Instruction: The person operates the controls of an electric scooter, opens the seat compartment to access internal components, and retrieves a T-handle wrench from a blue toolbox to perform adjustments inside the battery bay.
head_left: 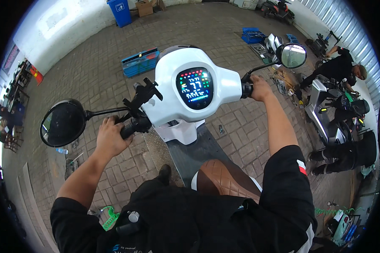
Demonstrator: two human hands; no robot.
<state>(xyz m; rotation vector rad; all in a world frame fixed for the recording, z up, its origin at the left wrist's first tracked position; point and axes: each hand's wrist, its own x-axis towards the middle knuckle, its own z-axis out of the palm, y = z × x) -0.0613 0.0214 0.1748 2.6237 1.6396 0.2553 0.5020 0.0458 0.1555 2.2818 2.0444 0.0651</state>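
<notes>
A white scooter with a lit dashboard display (pixel 195 88) stands in front of me, its handlebar cover (pixel 228 84) turned at an angle. My left hand (pixel 112 137) is at the end of the black left handlebar grip (pixel 135 126), fingers curled by the brake lever and thumb below. Wrapped around the right handlebar grip (pixel 247 89) is my right hand (pixel 261 88); its fingertips are partly hidden. A black phone holder (pixel 145 95) is fixed beside the dashboard. Round mirrors rise on both sides, the left mirror (pixel 63 123) and the right mirror (pixel 293 56). Below me is the brown quilted seat (pixel 228 179).
A blue toolbox (pixel 140 62) lies on the brick floor ahead. Another blue toolbox (pixel 253 36) and scattered parts are at the far right. A co-worker (pixel 339 65) bends near a grey scooter (pixel 320 105); another person's dark-clothed legs (pixel 341 156) are nearby. A blue bin (pixel 120 12) stands by the wall.
</notes>
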